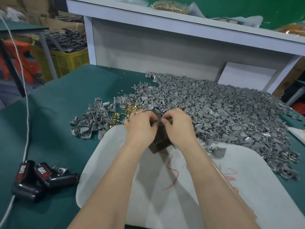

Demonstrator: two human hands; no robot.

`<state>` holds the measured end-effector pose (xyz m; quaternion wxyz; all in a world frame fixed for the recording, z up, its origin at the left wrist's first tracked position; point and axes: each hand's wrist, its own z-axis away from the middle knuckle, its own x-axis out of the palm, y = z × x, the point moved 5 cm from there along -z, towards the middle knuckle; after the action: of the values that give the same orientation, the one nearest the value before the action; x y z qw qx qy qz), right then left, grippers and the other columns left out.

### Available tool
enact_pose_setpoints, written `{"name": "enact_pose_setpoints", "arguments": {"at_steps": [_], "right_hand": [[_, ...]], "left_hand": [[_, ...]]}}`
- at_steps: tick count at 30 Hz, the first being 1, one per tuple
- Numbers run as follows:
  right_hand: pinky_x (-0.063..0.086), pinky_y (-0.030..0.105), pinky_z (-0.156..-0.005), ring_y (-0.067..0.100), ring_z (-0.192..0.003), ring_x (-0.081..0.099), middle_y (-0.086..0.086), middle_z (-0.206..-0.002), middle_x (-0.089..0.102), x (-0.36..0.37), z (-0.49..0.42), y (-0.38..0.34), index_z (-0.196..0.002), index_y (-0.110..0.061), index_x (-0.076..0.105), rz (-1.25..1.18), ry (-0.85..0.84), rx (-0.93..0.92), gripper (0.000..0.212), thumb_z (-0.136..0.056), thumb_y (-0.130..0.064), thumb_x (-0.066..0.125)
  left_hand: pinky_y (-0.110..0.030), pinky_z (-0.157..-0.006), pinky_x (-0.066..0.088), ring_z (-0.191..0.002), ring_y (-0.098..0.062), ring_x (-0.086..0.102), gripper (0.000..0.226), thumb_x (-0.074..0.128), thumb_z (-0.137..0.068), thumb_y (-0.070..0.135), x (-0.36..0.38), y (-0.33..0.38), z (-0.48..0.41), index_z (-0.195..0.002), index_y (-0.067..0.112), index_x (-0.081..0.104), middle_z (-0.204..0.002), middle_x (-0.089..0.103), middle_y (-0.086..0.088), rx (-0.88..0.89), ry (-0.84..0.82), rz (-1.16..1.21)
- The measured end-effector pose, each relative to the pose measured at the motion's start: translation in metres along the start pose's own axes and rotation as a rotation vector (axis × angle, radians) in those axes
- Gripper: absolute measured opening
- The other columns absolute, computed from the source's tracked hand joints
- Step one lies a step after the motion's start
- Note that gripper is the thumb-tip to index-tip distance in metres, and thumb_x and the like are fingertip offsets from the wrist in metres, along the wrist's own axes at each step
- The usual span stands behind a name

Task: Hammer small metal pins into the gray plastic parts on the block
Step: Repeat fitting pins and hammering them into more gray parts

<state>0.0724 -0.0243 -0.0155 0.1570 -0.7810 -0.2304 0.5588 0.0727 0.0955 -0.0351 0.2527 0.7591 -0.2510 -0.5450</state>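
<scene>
A dark brown block stands on a white sheet in the middle of the green table. My left hand and my right hand meet over the block's top, fingers curled around a small gray plastic part that is mostly hidden between them. Whether a pin is pinched there cannot be seen. A loose heap of brass pins lies just beyond my left hand. A large pile of gray plastic parts spreads to the right and behind. No hammer is visible.
A smaller heap of gray parts lies to the left. Two black devices with a white cable sit at the near left. A white shelf unit stands behind; a yellow crate is at far left.
</scene>
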Motion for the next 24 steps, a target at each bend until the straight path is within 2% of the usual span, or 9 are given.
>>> {"name": "enact_pose_setpoints", "arguments": {"at_steps": [4,8,15,24], "right_hand": [[0.039,0.028,-0.082,0.019,-0.091,0.053,0.0,-0.094,0.054,0.002,-0.002,-0.003,-0.088,-0.012,0.066,0.038,-0.006,-0.004,0.009,-0.09,-0.014,0.058],[0.035,0.023,-0.079,0.019,-0.09,0.053,-0.002,-0.091,0.051,0.002,0.001,-0.004,-0.088,-0.011,0.065,0.031,0.027,-0.011,0.008,-0.09,-0.012,0.057],[0.033,0.025,-0.071,0.024,-0.098,0.055,0.005,-0.108,0.055,0.0,-0.002,-0.023,-0.1,-0.01,0.06,0.361,-0.031,-0.115,0.013,-0.091,-0.008,0.051],[0.035,0.026,-0.068,0.025,-0.098,0.058,0.008,-0.105,0.06,-0.002,-0.007,-0.031,-0.105,-0.011,0.061,0.46,-0.113,-0.106,0.016,-0.092,-0.009,0.051]], "left_hand": [[-0.031,-0.081,0.018,-0.111,-0.022,0.043,0.007,0.061,-0.088,0.03,0.0,0.0,0.0,-0.093,0.027,0.065,-0.104,0.055,0.007,0.002,-0.002,0.004],[-0.031,-0.082,0.019,-0.111,-0.022,0.042,0.008,0.061,-0.088,0.03,-0.001,0.001,0.0,-0.094,0.027,0.066,-0.107,0.057,0.007,0.005,0.006,0.0],[-0.03,-0.08,0.019,-0.11,-0.025,0.042,0.011,0.059,-0.089,0.025,-0.002,0.003,0.001,-0.095,0.023,0.068,-0.107,0.059,0.004,0.026,0.021,-0.013],[-0.03,-0.078,0.02,-0.105,-0.025,0.041,0.016,0.056,-0.087,0.015,-0.003,0.006,0.001,-0.093,0.022,0.068,-0.104,0.059,0.004,0.06,0.027,-0.025]]}}
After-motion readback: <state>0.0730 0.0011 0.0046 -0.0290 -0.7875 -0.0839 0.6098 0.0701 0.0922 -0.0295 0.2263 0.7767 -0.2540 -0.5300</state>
